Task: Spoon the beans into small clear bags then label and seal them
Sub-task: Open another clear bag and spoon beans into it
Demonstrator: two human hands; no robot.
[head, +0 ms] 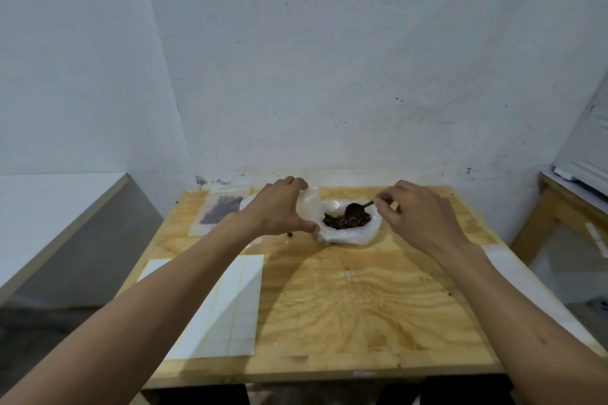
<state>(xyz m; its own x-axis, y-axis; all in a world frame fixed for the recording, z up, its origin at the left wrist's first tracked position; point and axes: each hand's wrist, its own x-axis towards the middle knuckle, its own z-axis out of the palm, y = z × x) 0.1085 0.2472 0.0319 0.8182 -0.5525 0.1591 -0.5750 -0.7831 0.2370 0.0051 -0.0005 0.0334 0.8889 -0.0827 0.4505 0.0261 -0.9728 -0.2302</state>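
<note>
Two bare hands work at the far end of a plywood desk [345,306], close to a white wall [329,59]. Left hand [276,210]: fingers [297,182] curled over the far edge of a small clear bag [309,204], thumb pressing its near edge, so the bag is gripped and held up between them. Right hand [418,217]: fingertips [381,199] pinch the handle end of a dark spoon [357,207]; the other fingers are loosely curled.

The spoon's bowl reaches left from the right fingertips and sits over the pile of dark beans [345,220]. The beans lie in an open white plastic bag [348,233] with its sides rolled down, between the two hands and just right of the left thumb. Whether the spoon's bowl is loaded cannot be told.

One loose bean [290,234] lies on the desk just below the left thumb.

Left of the left hand, partly behind the wrist, a flat clear bag of beans [222,210] lies on the desk near the wall.

Nearer the person, under the left forearm, a white sheet of labels [230,306] ruled into a grid lies flat on the desk.

A strip of white paper [513,273] runs along the desk's right edge, under the right forearm. A second wooden table [559,204] stands well off to the right.
</note>
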